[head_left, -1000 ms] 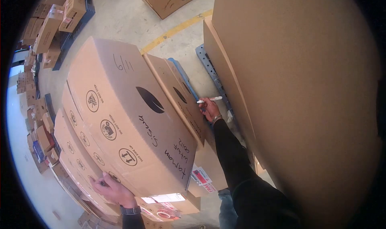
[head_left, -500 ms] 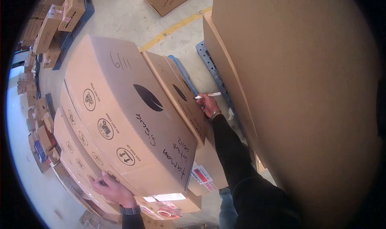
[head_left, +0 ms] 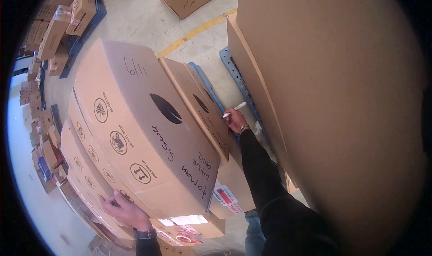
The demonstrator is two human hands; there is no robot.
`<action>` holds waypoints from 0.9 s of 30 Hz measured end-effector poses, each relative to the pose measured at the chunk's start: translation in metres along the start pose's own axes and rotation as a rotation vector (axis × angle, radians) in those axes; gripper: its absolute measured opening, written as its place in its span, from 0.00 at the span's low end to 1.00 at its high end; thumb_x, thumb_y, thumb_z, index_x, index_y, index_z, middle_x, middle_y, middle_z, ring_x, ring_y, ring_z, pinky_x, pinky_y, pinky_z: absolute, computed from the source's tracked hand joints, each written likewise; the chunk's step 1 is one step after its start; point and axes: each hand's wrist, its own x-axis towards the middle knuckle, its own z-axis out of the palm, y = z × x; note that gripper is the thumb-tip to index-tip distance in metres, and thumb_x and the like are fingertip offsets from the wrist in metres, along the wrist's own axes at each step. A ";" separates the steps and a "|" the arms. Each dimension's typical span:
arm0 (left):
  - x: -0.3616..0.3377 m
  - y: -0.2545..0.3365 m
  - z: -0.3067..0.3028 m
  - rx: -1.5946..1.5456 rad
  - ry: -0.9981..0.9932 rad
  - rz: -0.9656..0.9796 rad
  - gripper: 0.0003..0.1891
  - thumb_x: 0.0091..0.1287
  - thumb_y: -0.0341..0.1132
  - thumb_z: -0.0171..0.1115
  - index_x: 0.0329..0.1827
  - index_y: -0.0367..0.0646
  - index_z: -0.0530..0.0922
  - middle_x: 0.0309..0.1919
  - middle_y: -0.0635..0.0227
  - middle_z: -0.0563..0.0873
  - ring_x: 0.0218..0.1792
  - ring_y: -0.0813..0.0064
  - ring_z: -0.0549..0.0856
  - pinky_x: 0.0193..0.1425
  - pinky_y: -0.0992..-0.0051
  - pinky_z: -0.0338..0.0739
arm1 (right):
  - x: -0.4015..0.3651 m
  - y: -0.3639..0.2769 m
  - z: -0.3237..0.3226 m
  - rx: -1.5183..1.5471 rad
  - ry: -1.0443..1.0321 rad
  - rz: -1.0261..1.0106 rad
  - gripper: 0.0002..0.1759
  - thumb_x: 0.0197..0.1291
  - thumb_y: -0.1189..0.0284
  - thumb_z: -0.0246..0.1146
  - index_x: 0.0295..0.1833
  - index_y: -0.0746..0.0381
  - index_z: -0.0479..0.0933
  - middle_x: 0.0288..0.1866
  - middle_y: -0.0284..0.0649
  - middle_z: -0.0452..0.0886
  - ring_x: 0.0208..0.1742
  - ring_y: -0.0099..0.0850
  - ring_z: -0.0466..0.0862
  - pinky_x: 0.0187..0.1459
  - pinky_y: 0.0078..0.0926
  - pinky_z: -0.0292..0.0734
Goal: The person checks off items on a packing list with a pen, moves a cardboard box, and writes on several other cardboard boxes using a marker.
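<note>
My right hand (head_left: 235,120) is closed on a white marker (head_left: 237,110), beside the side of a lower cardboard box (head_left: 198,101) that bears black handwriting. Against the stacked boxes at lower left rests my left hand (head_left: 127,211), its fingers curled round a small dark object (head_left: 115,203), perhaps a cap. Between the two hands stands a large box (head_left: 157,121) with a black leaf print and handwriting. Dark sleeves cover both arms.
A very large brown box (head_left: 333,98) fills the right side, beside a blue pallet (head_left: 238,76). A tape roll (head_left: 186,237) lies on a box at the bottom. More boxes (head_left: 81,13) stand at upper left. A yellow line (head_left: 193,33) crosses the floor.
My right hand has shifted slightly right and down, and the marker is tilted differently in it. My left hand has hardly moved.
</note>
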 end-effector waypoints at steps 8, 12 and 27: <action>-0.001 0.005 0.003 -0.053 0.042 -0.021 0.17 0.78 0.42 0.52 0.50 0.32 0.70 0.71 0.38 0.62 0.74 0.47 0.60 0.76 0.57 0.53 | -0.001 -0.001 0.006 0.004 0.106 0.024 0.10 0.64 0.62 0.61 0.35 0.57 0.78 0.21 0.29 0.74 0.22 0.24 0.74 0.24 0.23 0.70; 0.001 0.004 0.004 -0.051 0.045 -0.009 0.18 0.77 0.42 0.54 0.49 0.31 0.70 0.70 0.37 0.63 0.73 0.47 0.62 0.75 0.57 0.55 | 0.004 0.000 0.010 -0.018 0.164 0.025 0.10 0.63 0.62 0.62 0.33 0.57 0.76 0.21 0.30 0.73 0.21 0.24 0.73 0.24 0.22 0.70; -0.004 0.003 0.003 0.123 0.318 -0.004 0.28 0.59 0.55 0.67 0.50 0.39 0.75 0.65 0.48 0.73 0.67 0.52 0.72 0.72 0.43 0.53 | -0.157 0.039 -0.091 -0.939 0.241 -0.761 0.22 0.72 0.55 0.57 0.44 0.66 0.78 0.31 0.34 0.78 0.31 0.22 0.74 0.32 0.27 0.71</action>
